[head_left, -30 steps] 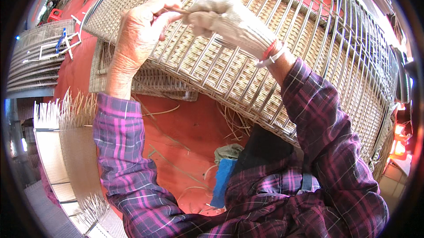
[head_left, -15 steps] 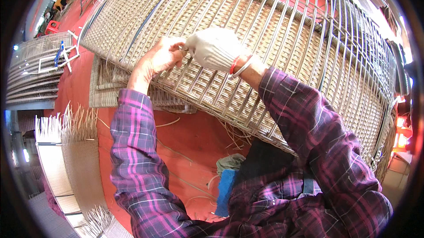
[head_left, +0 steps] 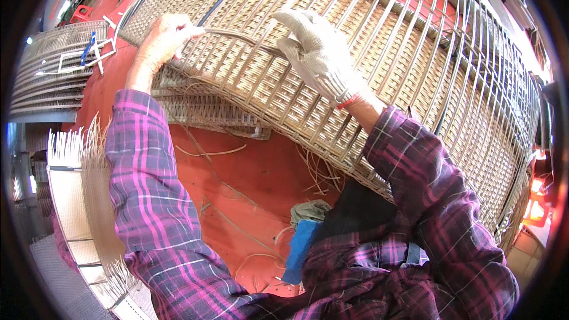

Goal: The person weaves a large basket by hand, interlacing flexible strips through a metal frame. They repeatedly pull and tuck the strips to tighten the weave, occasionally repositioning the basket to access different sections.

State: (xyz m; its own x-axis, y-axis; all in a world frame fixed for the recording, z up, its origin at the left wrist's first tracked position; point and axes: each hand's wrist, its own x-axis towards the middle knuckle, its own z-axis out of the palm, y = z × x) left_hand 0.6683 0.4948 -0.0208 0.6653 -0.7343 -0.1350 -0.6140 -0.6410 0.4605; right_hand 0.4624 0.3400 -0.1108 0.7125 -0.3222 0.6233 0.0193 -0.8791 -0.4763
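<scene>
Item: large woven rattan panel (head_left: 367, 77) on a metal frame, leaning over the red floor (head_left: 261, 172). I am pinching a cane strand (head_left: 237, 35) in my bare left hand (head_left: 163, 38); my gloved right hand (head_left: 317, 53) is pressing half-open on the weave. Step, as I judge it: threading the strand; next calls for pulling it taut.

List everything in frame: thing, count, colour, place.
woven panel: one, tan weave on grey wire ribs, across the top and right, under both hands
strand: one, tan, running between the two hands
smaller woven panels: at least two, tan, stacked under the big one
wire frames: a stack, grey, far left
loose strands: several, tan, on the floor
floor: red, centre
cloth: one, grey-green, lower centre
blue pad: one, beside the cloth
left hand: bare, fingers pinching the strand
right hand: white glove, on the weave
sleeves: two, purple plaid
</scene>
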